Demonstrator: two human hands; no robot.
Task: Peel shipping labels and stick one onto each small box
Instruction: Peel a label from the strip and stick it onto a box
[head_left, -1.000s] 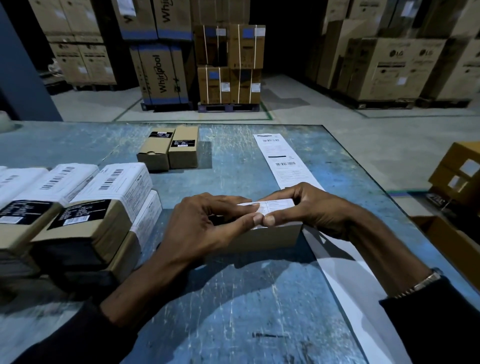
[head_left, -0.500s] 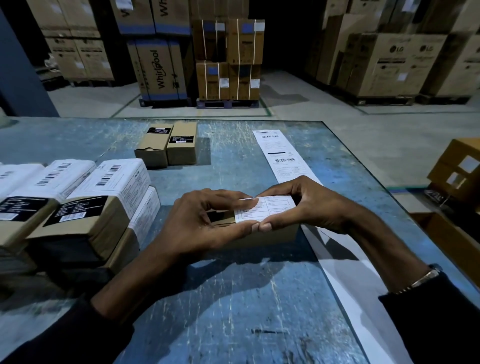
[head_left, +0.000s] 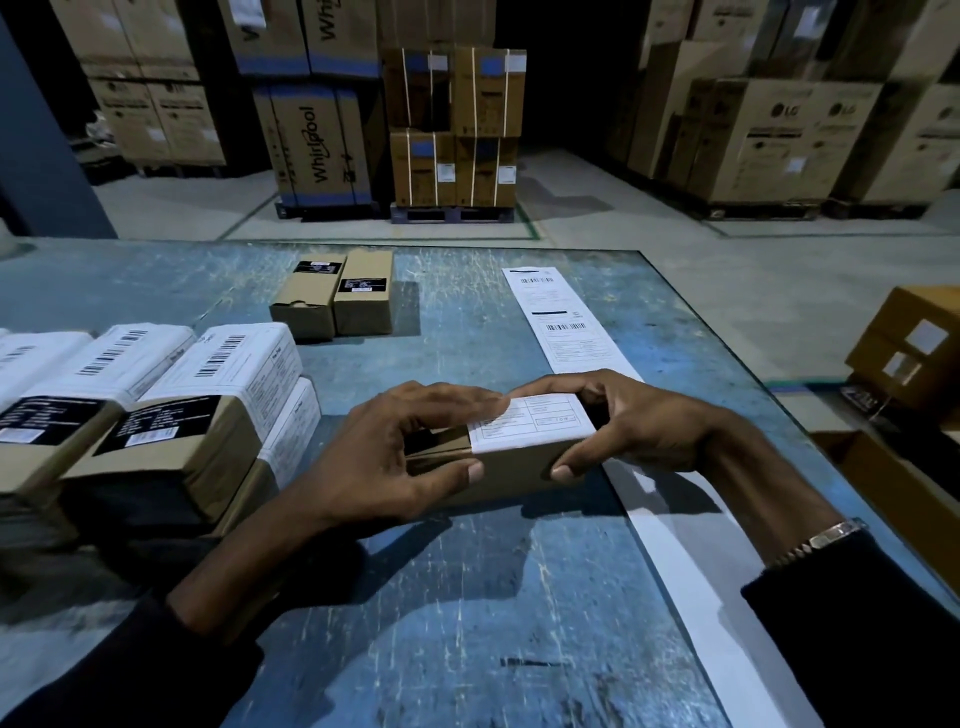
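A small brown box (head_left: 511, 470) lies on the blue table (head_left: 467, 597) in front of me, with a white shipping label (head_left: 535, 423) across its top right half. My left hand (head_left: 384, 457) grips the box's left end, thumb on the front face and fingers over the top. My right hand (head_left: 639, 423) grips the right end, thumb on the front face and fingers curled over the label's far edge. A strip of labels (head_left: 563, 322) runs along the table's right side, blank backing (head_left: 691, 587) trailing toward me. Two unlabelled boxes (head_left: 337, 296) stand at the back.
Several labelled boxes (head_left: 171, 400) are stacked at the left of the table. Open cartons (head_left: 914, 343) stand on the floor to the right, past the table's edge. Large appliance cartons on pallets (head_left: 452, 130) line the warehouse floor beyond.
The thumbs, pressed together on the label's front edge, have slid apart to the box's front face. The label now lies flat on the box top.
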